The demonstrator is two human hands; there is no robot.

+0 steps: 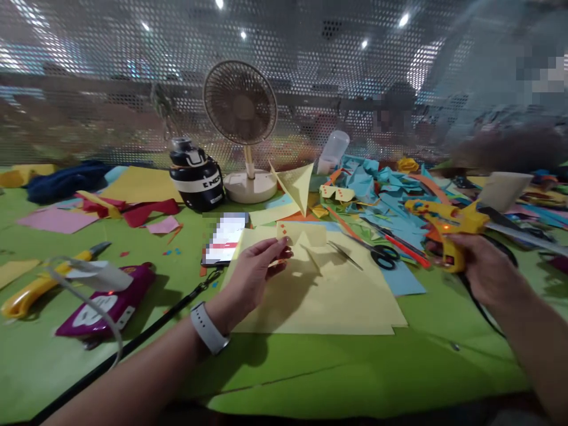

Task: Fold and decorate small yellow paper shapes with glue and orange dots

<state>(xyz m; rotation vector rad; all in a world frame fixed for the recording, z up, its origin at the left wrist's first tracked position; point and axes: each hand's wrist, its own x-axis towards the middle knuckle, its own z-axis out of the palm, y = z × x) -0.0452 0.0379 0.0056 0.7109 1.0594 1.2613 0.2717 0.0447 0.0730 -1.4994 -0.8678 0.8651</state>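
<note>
My left hand [261, 269] pinches a small pale yellow paper cutout [313, 234] with orange squares near its left end. The cutout is held above large pale yellow sheets [346, 307] on the green table. In my right hand [488, 269] is a yellow hot glue gun [452, 222], its nozzle pointing left and an orange light glowing on its body. Between the hands lie black-handled scissors [384, 256], blades toward the cutout. A similar yellow cutout with orange squares [337, 193] rests farther back.
A desk fan [242, 106] and a dark bottle [195, 180] stand at the back. Blue paper scraps [368, 177] pile up behind the sheets. A phone [225, 239], a purple power bank [106, 302] and a yellow cutter [48, 281] lie on the left. A red-and-black cutter [406, 247] lies right of the scissors.
</note>
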